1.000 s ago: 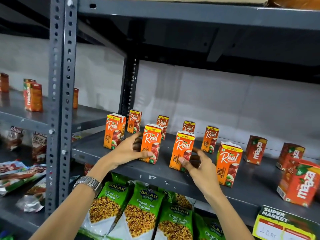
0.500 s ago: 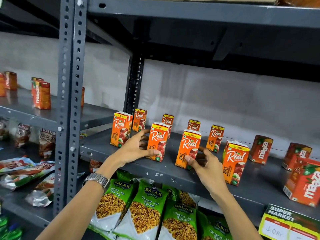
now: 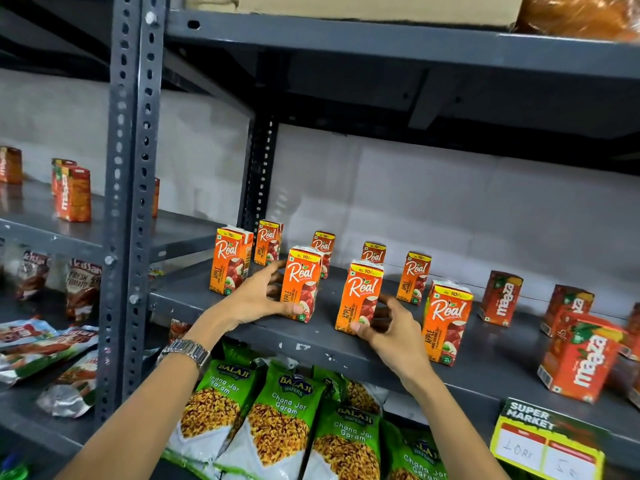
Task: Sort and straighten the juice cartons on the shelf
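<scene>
Shelf (image 3: pixel 242 336), read left to right. Front row of Real cartons: first carton (image 3: pixel 229 260) at my 10 o'clock, upright, label out, not held. Second carton (image 3: pixel 300 284) at 11 o'clock: my left hand (image 3: pixel 258 299) wraps its left side, thumb across the lower front, fingers behind; the grip pinches it. It looks turned slightly off square. Third carton (image 3: pixel 362 296) at 12 o'clock: my right hand (image 3: pixel 389 329) pinches its lower right corner, thumb on the front, fingers behind. Fourth carton (image 3: pixel 446 322) at 1 o'clock, free, well apart from the third.

Back row (image 3: pixel 373 252): four or so Real cartons, upright, unevenly spaced.

Far right, 2 to 3 o'clock: Maaza cartons (image 3: pixel 578 358), several skewed at differing angles, none touched.

Judgement: sorting by brand looks largely done on this shelf, Real left, Maaza right. Straightening is mid-way at best; front-row spacing uneven, two cartons in hand not yet squared, Maaza group wholly left to do.
</scene>
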A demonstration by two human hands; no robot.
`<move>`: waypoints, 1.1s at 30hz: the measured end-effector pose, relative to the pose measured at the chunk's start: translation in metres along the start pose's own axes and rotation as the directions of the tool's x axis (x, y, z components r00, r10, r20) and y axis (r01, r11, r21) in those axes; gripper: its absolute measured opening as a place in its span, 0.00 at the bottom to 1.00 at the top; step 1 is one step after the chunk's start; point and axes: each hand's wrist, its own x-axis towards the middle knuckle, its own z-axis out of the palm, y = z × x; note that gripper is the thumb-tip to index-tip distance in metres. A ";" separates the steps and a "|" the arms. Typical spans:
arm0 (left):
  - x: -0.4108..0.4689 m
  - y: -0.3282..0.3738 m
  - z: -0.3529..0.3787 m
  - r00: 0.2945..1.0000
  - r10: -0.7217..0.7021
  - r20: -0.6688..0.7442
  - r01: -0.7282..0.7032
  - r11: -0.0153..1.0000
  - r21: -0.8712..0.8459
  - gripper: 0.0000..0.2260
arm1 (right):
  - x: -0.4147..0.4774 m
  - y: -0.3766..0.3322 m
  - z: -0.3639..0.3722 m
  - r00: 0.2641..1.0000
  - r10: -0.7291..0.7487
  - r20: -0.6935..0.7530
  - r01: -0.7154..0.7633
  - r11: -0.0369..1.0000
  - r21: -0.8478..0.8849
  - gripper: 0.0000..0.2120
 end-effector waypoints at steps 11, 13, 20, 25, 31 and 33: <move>0.002 -0.003 0.003 1.000 0.010 -0.002 -0.010 1.000 -0.001 0.40 | 0.001 0.001 -0.001 0.999 0.029 0.021 -0.029 0.999 0.034 0.26; 0.001 -0.002 0.003 1.000 0.001 -0.011 -0.002 1.000 -0.002 0.41 | 0.001 -0.001 0.000 0.998 0.042 0.039 -0.044 0.998 0.052 0.25; -0.029 0.019 0.016 0.933 0.154 -0.326 -0.189 0.979 -0.080 0.42 | -0.037 -0.005 -0.012 0.985 -0.067 -0.158 0.089 0.986 0.139 0.26; -0.053 0.072 0.066 0.678 0.479 -0.558 -0.430 0.874 0.227 0.25 | -0.062 -0.011 -0.071 0.797 -0.363 -0.483 0.408 0.913 -0.012 0.18; -0.026 0.161 0.137 0.427 0.812 -0.397 -0.440 0.570 0.693 0.23 | -0.025 -0.026 -0.154 0.371 -0.604 -0.705 0.388 0.791 -0.474 0.20; -0.011 0.184 0.161 0.383 0.837 -0.391 -0.419 0.535 0.734 0.24 | -0.012 -0.023 -0.178 0.325 -0.635 -0.701 0.236 0.772 -0.590 0.23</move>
